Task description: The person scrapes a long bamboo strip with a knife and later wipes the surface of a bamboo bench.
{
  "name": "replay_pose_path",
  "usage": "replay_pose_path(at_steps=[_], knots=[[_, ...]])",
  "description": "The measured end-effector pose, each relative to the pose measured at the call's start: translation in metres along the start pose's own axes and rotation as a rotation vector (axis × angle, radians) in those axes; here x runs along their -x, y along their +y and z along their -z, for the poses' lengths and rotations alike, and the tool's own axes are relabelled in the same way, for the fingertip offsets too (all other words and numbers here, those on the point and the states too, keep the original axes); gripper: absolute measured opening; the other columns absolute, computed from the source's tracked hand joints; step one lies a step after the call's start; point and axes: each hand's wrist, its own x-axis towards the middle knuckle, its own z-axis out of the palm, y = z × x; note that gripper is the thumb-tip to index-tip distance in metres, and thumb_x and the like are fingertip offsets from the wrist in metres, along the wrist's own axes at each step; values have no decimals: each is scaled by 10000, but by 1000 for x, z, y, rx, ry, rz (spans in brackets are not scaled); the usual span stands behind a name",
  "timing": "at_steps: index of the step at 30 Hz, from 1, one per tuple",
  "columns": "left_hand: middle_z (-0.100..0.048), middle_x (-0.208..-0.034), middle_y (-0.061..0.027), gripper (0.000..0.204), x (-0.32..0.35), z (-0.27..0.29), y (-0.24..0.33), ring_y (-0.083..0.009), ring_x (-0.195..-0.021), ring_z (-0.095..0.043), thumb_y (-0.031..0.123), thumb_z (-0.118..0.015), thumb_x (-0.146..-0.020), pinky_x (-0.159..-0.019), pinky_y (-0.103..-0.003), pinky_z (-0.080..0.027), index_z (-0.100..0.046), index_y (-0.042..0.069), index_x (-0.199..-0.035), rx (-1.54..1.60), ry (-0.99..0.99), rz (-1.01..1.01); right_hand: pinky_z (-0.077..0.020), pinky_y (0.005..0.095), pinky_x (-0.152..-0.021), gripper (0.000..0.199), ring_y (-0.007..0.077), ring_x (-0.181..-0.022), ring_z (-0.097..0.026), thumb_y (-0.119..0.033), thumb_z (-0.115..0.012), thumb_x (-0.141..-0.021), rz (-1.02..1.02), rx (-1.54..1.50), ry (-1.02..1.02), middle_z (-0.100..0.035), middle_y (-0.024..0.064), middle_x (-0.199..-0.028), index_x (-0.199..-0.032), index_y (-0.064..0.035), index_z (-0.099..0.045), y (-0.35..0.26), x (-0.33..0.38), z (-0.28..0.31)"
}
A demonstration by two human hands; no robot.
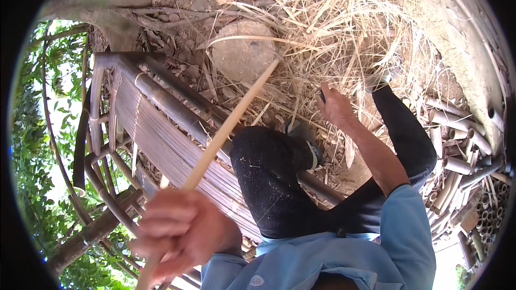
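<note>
My left hand (185,231), somewhat blurred, is closed around a long pale bamboo strip (231,123). The strip slants up and to the right, and its narrow tip ends beside a round chopping block (244,51) on the ground. Its lower end comes out below the fist. Over the pile of shavings (344,27), my right hand (337,107) is closed, apart from the strip. A small dark piece shows at its fingers; the rest is hidden, so I cannot make out what it is. A thin curved sliver (236,37) lies across the block.
A slatted bamboo bench (166,129) stands on the left, close to my knee. Cut bamboo tubes (457,123) are piled at the right, with more stacked behind. Thick tree roots (91,0) run along the upper left. Both of my legs are bent in the middle.
</note>
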Motion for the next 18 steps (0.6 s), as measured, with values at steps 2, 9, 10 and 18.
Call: replay_pose_path(at_steps=[2,9,10,18], knots=[[-347,-557,25,480,-42,17,26,-80,-431,-315,486,-443,-1006,-418,-240,-262,-376,161,-660,130,120,-209,-529,498,-553,309,414,-633,-651,-219,-606,-989,64,15,57,-623,263,-786,-1221,-43,-501,-6,8,12],[-290,-559,72,438,-91,6,65,-34,-404,-296,396,-351,-1071,-294,-188,-267,-399,158,-707,278,-19,-459,-516,454,-468,225,363,-552,-635,-187,-637,-961,167,-33,49,-601,192,-748,-1118,-41,-568,-20,18,20],[-290,-559,72,438,-94,9,69,-34,-404,-296,396,-351,-1071,-294,-188,-267,-399,158,-707,275,-22,-456,-516,454,-468,225,363,-552,-635,-187,-637,-961,166,-37,45,-601,192,-748,-1118,-41,-568,-23,18,21],[-361,-629,36,353,-125,59,104,-56,-454,-365,324,-324,-1056,-371,-206,-322,-460,111,-810,380,-208,-362,-530,432,-460,328,349,-535,-646,-214,-687,-935,173,-133,115,-626,215,-728,-1177,-31,-564,-29,12,24]])
